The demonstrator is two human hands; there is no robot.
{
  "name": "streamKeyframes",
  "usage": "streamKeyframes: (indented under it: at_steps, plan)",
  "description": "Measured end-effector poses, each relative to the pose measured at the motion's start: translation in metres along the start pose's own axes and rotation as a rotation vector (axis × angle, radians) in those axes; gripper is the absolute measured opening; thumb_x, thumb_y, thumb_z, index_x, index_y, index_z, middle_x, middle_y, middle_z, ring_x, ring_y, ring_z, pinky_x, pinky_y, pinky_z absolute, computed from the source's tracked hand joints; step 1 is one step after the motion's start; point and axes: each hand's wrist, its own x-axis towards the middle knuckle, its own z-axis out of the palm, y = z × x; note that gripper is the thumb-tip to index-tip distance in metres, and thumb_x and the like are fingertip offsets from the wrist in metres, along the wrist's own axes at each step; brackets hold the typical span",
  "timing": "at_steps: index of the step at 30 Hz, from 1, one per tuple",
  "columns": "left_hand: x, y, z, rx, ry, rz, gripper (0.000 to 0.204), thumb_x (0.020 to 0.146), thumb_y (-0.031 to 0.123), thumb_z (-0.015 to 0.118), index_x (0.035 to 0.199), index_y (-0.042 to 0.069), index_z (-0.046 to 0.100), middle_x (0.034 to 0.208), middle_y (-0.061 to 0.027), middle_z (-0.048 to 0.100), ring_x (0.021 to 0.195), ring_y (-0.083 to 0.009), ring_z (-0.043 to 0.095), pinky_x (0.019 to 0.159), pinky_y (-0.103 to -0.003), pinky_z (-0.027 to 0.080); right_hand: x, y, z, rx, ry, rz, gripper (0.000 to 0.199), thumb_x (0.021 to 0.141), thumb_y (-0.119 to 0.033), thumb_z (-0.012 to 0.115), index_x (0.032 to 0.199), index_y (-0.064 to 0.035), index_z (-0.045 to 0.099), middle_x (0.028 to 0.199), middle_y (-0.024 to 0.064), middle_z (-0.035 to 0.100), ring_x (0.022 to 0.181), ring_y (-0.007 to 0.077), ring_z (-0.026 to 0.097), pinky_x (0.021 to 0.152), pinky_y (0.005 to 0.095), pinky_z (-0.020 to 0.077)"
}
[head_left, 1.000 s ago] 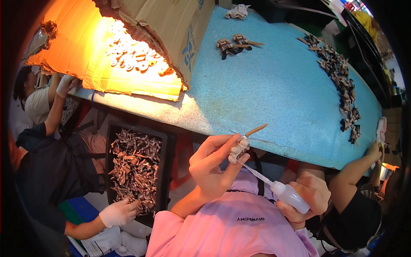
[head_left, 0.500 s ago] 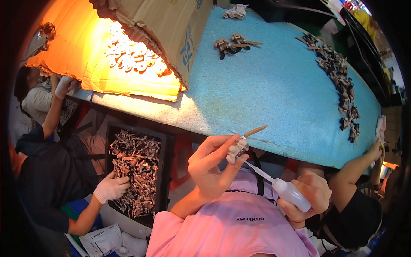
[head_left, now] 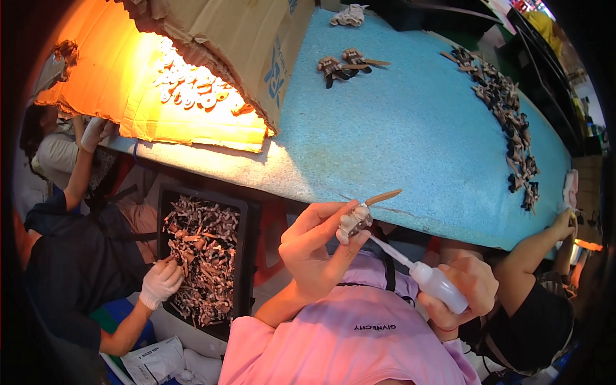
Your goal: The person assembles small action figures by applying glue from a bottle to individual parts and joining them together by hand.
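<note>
Between the fingertips and thumb of my left hand [head_left: 316, 247] is a small beige figurine [head_left: 354, 223]. A thin tan blade-like piece [head_left: 384, 196] sticks out from its top toward the right. My right hand [head_left: 467, 287] is wrapped round a translucent white squeeze bottle [head_left: 441, 289]. The bottle's long thin nozzle points up and left, its tip close to the figurine's underside; whether it touches I cannot tell. Both hands are in front of the near edge of the blue table [head_left: 385, 128].
Two assembled figurines [head_left: 343, 67] and a crumpled white cloth [head_left: 349, 15] lie farther back. A long row of figurines [head_left: 507, 122] runs along the right. Left are a cardboard box [head_left: 256, 58] over brightly lit parts [head_left: 196, 90], a black crate [head_left: 247, 256] of parts, and a co-worker's gloved hand [head_left: 162, 282].
The figurine in my left hand has shifted slightly left and tilted a little. The bottle has hardly moved. The co-worker's gloved hand has drawn slightly left at the crate.
</note>
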Motion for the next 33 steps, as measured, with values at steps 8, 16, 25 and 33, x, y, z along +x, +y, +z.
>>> streamKeyframes:
  at_steps: [8,16,25,33]
  plan:
    - [0.000,0.001,0.001,-0.020,0.005,-0.047,0.032,0.069,-0.005,0.069,0.100,-0.007,0.063,0.090,-0.0135,0.062,0.076,-0.0158,0.061,0.066,-0.024,0.048,-0.004,0.004,0.000,-0.001,0.107,0.032,0.043,0.062,-0.032,0.076,0.073,0.0042,0.056,0.055,0.0077,0.052,0.044,0.0170,0.045,0.041,0.0280,0.0311]
    - [-0.001,0.001,0.002,-0.081,0.015,-0.141,0.027,0.069,-0.005,0.069,0.096,-0.005,0.065,0.085,-0.0101,0.062,0.072,-0.0102,0.057,0.065,-0.021,0.046,-0.003,0.008,0.001,0.040,0.143,0.051,0.041,0.060,-0.028,0.078,0.072,0.0056,0.056,0.056,0.0088,0.052,0.043,0.0180,0.046,0.039,0.0279,0.0329]
    - [0.000,0.001,0.004,-0.091,0.024,-0.158,0.028,0.067,-0.010,0.069,0.094,-0.006,0.065,0.086,-0.0101,0.062,0.072,-0.0097,0.060,0.062,-0.020,0.049,0.000,0.011,0.006,0.100,0.120,0.098,0.036,0.054,-0.020,0.078,0.071,0.0056,0.059,0.050,0.0088,0.050,0.038,0.0188,0.047,0.035,0.0259,0.0332]
    - [-0.001,0.001,0.005,-0.072,0.024,-0.157,0.028,0.067,-0.009,0.069,0.094,-0.005,0.066,0.087,-0.0103,0.062,0.071,-0.0097,0.060,0.063,-0.020,0.049,0.000,0.012,0.008,0.116,0.054,0.131,0.032,0.053,-0.015,0.078,0.071,0.0049,0.059,0.051,0.0095,0.050,0.039,0.0190,0.047,0.036,0.0257,0.0327]
